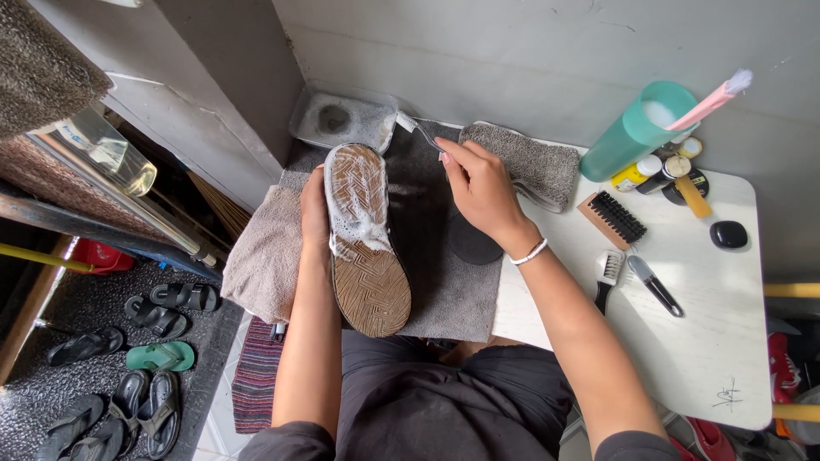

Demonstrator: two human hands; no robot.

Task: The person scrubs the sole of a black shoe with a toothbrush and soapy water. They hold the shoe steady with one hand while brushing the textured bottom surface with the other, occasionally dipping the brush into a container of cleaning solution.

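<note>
**Soapy sole under the toothbrush**

Nearest the person's lap, the heel end of a shoe (366, 248) juts toward the body, sole up, its brown tread bare at that end. The shoe is the fixed point here; everything else sits around it. It lies on a grey towel (436, 282) spread over the white worktop (709, 341), and white foam coats the toe half of the sole.

Just to the left of the shoe, the left hand (314, 209) clasps its edge, fingers wrapped round the side and steadying it. A beige cloth (265, 256) lies bunched farther left of the shoe, beside that hand. To the right of the shoe's toe, the right hand (483, 183) is closed around the handle of a toothbrush (417, 130), whose bristled head points past the toe, just short of it. A dark oval insole (472, 243) lies right of the shoe, partly under that wrist.

Well right of the shoe, on bare worktop, lie a small white brush (608, 271), a black-handled tool (656, 286), a wooden brush with black bristles (613, 218) and a black pebble-shaped object (729, 234).

Beyond the shoe's toe stands a clear tray of sudsy water (342, 119) against the wall. Far right of the shoe, a teal cup (636, 132) leans among small tins, with a pink brush (713, 98) in it.
</note>
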